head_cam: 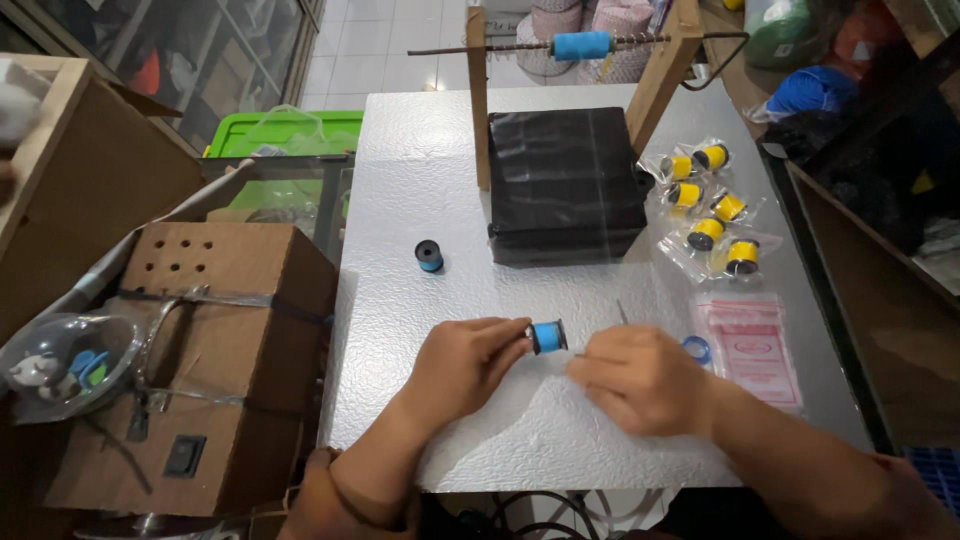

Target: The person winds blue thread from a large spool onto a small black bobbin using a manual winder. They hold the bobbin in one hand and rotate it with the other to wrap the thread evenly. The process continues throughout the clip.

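Just below the frame's centre, a small black-flanged plastic spool wound with blue thread (547, 336) is pinched at one end by the left hand (462, 365), above the white worktop (420, 190); the right hand (640, 380) is closed, seemingly on a fine thread end. The spool is judged light, rigid and slippery, best gripped by its flanges

This is a small thread workshop, the sort kept at the back of a shop. A wooden winding frame (480, 95) carries a rod with a blue spool (581, 45) above a white surface (420, 170). Bagged yellow bobbins (710, 200) lie in a cluster, empty plastic bags (750, 345) beside them, and yarn cones (590, 20) crowd the tiled floor beyond.
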